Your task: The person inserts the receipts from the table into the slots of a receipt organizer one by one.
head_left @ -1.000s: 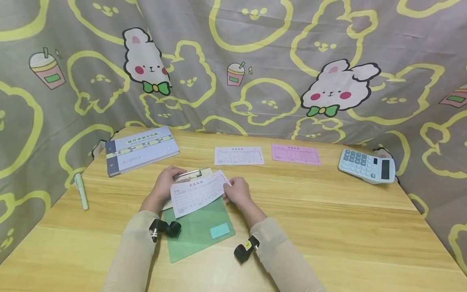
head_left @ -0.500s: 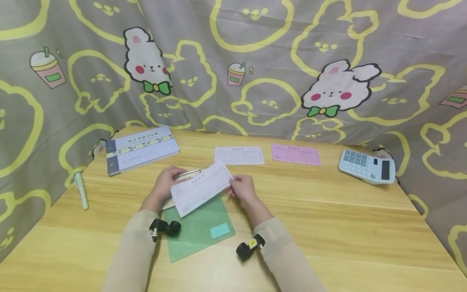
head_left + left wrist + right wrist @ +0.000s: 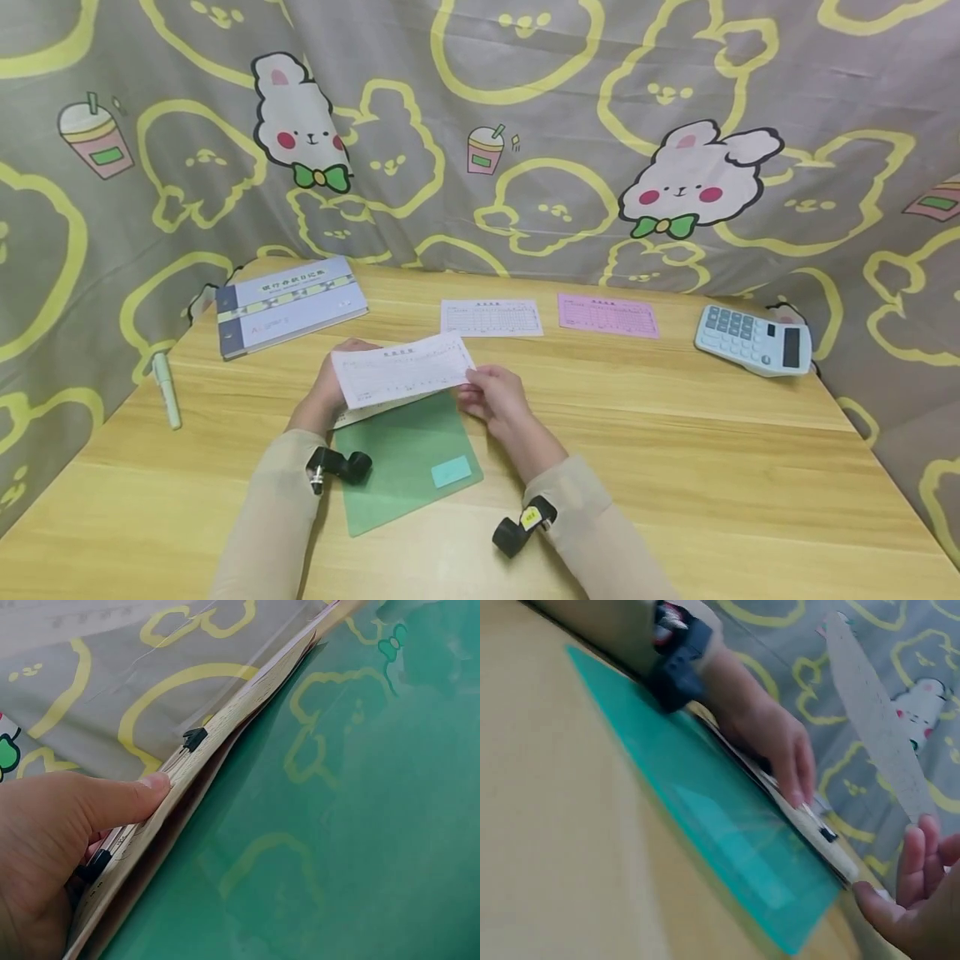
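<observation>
Lengthwise approx. L-R, white slip [image 3: 401, 369]

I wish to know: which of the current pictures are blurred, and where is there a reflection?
Head view: mostly clear, though the print on the raised paper slip looks faint; left wrist view: the glossy green board mirrors yellow outlines of the curtain; right wrist view: the blurriest, with smeared wood grain on the tabletop.
</observation>
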A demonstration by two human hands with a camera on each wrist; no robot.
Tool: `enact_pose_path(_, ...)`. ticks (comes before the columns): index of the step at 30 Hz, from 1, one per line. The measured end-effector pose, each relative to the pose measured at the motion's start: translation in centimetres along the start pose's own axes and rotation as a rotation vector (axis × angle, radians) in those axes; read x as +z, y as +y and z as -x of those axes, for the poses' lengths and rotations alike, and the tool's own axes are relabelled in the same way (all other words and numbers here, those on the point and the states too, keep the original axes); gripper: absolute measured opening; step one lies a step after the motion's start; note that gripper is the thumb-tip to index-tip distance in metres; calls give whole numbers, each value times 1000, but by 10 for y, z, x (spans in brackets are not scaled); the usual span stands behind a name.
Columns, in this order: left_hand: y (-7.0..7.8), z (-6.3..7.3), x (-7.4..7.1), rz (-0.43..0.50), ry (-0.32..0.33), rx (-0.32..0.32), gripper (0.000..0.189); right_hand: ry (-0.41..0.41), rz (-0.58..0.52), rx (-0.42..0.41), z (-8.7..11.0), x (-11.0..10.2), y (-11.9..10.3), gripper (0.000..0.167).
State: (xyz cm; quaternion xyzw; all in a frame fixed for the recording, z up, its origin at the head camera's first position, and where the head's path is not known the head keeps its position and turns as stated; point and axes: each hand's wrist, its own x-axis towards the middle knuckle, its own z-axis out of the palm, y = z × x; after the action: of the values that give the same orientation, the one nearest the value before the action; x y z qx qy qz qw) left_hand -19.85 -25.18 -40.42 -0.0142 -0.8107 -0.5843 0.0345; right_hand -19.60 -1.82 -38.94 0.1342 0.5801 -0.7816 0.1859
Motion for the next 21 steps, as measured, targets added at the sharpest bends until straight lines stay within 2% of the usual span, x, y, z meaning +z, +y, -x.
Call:
enact_pose_path(1,6,0,0,-13,-2,-20,29,-6,-13,-5,2,1,2,12)
enact_pose_path(3,2,-4,-1,-166,-18,25,31,-15,-16,-13,7,2,6,11)
enact_pose_path(6,-17,-15,-4,-367,-10,114,34,-8,23,-35,10,3,14,10)
enact_pose_path(7,-10,-12,-2,-375,0,79,35,-3,39,-49,10,3,17,10)
enact_pose_path(8,-16,-14,-2,-416,8,118,37,5,57,-58,11,3,19,10)
enact_pose_path(12,-17,-13,-1,-439,38,137,34,33,123,-101,10,2,24,8)
enact_pose_path(16,-17,-13,-1,-452,38,147,34,40,166,-132,11,3,26,7)
enact_pose_path(21,-19,-12,-2,-536,32,211,33,31,202,-148,10,4,28,7)
